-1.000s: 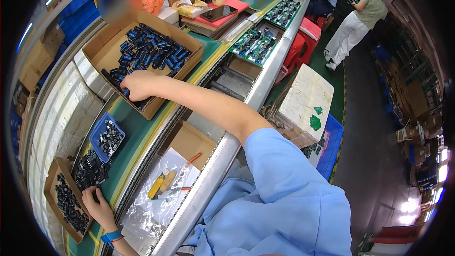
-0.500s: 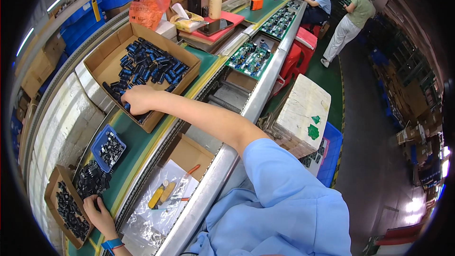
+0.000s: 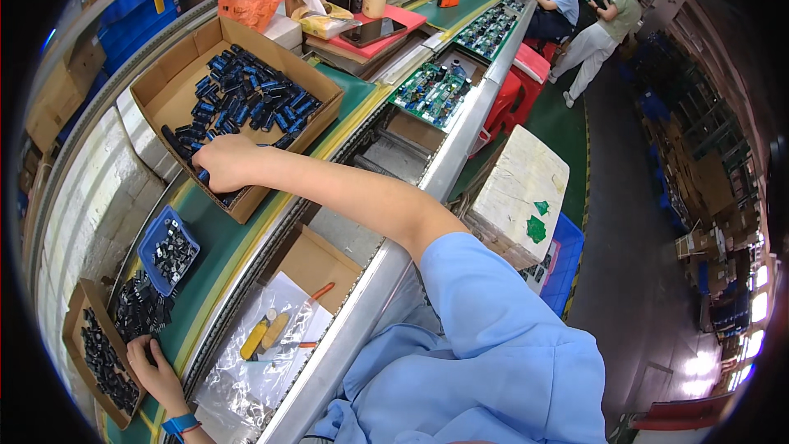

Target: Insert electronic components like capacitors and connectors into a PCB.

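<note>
My right hand (image 3: 226, 164) reaches into the near corner of a cardboard box (image 3: 325, 119) of blue-and-black cylindrical capacitors (image 3: 255, 94). Its fingers are curled down among them; the tips are hidden, so what they grip cannot be made out. At lower left my left hand (image 3: 156, 374) rests at the near edge of a pile of small black components (image 3: 140, 304), thumb and forefinger apart, with nothing visible between them. Beside that pile stand a small blue bin (image 3: 168, 251) of black and silver parts and a shallow cardboard tray (image 3: 76, 325) of black parts.
Green circuit boards (image 3: 433, 94) sit along the conveyor's metal rail (image 3: 386, 267). A plastic bag (image 3: 255, 345) with yellow-handled items lies near me. A white foam block (image 3: 518, 197) and red stools (image 3: 509, 103) stand to the right. Two people are at the far end.
The whole view has shifted slightly. My right hand stays in the capacitor box and my left hand by the black components. The standing person far off has changed pose.
</note>
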Demonstrator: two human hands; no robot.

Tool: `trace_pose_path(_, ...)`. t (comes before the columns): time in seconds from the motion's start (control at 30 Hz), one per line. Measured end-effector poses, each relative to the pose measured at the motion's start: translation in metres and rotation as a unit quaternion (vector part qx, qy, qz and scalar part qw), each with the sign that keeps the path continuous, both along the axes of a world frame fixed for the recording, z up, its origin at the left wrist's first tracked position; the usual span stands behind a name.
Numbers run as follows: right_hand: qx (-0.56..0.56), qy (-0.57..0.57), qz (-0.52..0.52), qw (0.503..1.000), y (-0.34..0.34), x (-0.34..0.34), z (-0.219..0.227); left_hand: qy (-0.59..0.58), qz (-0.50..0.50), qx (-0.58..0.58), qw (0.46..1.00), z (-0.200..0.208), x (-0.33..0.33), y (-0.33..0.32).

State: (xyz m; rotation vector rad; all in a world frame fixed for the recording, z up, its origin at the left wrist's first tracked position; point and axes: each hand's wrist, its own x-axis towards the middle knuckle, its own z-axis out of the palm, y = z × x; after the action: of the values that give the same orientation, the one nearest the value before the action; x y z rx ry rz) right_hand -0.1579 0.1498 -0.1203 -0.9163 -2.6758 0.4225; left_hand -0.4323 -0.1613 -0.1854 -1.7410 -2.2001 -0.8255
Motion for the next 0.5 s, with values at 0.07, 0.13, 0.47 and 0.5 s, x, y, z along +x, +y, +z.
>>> trace_pose_path(0.07, -0.003, 0.006, -0.002, 1.0, -0.0009, 0.0024, -0.0002, 0.001, 0.001, -0.001, 1.0, 0.0003, -0.0002, 0.0005)
trace_pose_path(0.13, -0.001, 0.01, 0.004, 1.0, 0.0004, 0.0031, -0.0005, 0.004, 0.002, -0.002, 1.0, 0.0001, -0.0009, 0.0003)
trace_pose_path(0.47, 0.006, 0.027, -0.001, 1.0, -0.0014, 0.0051, -0.0025, -0.006, -0.009, 0.021, 1.0, -0.0006, 0.0021, -0.0003)
trace_pose_path(0.5, 0.007, 0.026, 0.0, 1.0, -0.001, 0.0054, -0.0026, -0.006, -0.012, 0.019, 1.0, -0.0005, 0.002, -0.0001)
